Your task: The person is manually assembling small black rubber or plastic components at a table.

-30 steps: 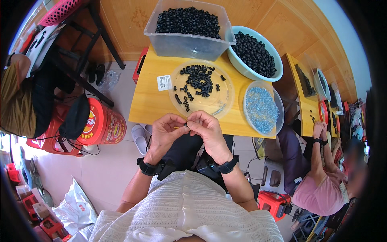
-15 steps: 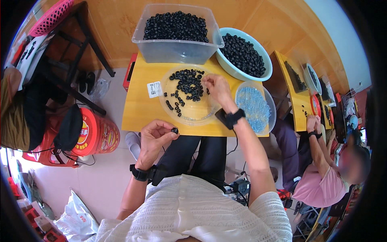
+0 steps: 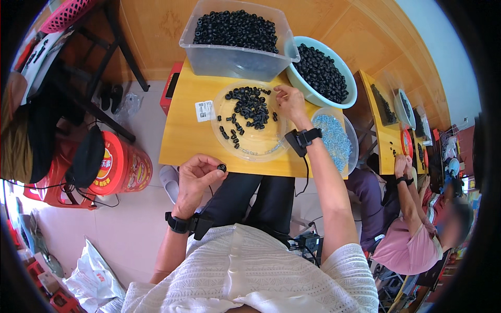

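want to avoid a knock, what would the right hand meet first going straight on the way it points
Heading up and left in the picture, the right hand would probably meet the front wall of the clear plastic bin first, though the hand's height above the table is hard to judge.

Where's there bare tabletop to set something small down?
On the table, left front, bordered by the white label, round tray and left hand. Crowded: back and right, with the clear box, blue basin, bowl of blue bits and right hand.

The near table (image 3: 182, 142) bears one bin (image 3: 229, 62), one basin (image 3: 302, 81), one tray (image 3: 266, 131), one bowl (image 3: 352, 140), one label (image 3: 203, 111).
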`<action>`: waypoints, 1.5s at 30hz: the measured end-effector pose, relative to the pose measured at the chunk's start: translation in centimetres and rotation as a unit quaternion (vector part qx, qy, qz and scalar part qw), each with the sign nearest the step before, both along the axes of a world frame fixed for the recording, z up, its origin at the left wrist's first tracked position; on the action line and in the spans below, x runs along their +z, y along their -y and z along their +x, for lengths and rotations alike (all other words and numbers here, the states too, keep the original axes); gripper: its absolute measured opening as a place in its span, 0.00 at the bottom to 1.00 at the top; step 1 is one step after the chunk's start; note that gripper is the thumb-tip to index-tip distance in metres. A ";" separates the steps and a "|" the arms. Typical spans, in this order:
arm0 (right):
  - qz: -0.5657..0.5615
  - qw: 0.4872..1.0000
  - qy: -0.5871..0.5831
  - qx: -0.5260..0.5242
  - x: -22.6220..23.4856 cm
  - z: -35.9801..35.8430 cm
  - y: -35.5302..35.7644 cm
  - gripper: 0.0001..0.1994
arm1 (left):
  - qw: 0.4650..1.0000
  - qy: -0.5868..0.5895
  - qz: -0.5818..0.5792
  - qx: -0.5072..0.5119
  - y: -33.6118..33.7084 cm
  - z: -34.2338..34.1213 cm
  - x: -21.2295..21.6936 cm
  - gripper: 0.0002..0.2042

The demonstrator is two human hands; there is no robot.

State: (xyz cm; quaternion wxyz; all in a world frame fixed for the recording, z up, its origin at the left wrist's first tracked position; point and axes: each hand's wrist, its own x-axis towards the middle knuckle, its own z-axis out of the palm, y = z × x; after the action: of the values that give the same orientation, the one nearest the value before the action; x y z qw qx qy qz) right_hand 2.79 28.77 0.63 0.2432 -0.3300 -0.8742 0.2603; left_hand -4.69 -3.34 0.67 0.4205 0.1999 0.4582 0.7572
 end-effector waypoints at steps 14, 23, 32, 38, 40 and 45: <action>0.043 0.987 0.157 -0.006 -0.2 1.9 3.0 0.06 | 1.000 0.020 0.008 -0.013 -0.2 0.7 0.4 0.08; 0.129 0.980 0.140 0.050 -0.4 1.9 3.9 0.06 | 1.000 0.011 0.004 -0.003 0.0 0.9 0.8 0.08; -0.467 0.870 -0.156 0.014 0.6 4.0 2.9 0.09 | 1.000 -0.004 -0.014 0.014 0.7 0.5 0.8 0.08; -0.592 0.765 -0.228 0.107 4.3 5.3 7.9 0.09 | 1.000 0.003 -0.004 0.024 0.5 -0.2 2.3 0.07; -0.555 0.800 -0.199 0.112 5.9 5.5 10.4 0.08 | 1.000 0.006 -0.001 0.015 -0.3 -0.2 3.1 0.07; -0.414 0.865 -0.243 0.148 8.2 5.5 16.0 0.07 | 0.998 0.008 0.034 -0.055 -2.3 0.3 3.8 0.08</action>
State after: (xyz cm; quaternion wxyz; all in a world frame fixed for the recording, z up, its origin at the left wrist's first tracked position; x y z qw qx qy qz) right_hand 8.26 12.74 8.88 0.2478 -0.1935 -0.6380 0.7029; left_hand -4.44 -1.08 4.51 0.4581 0.2331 0.4171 0.7495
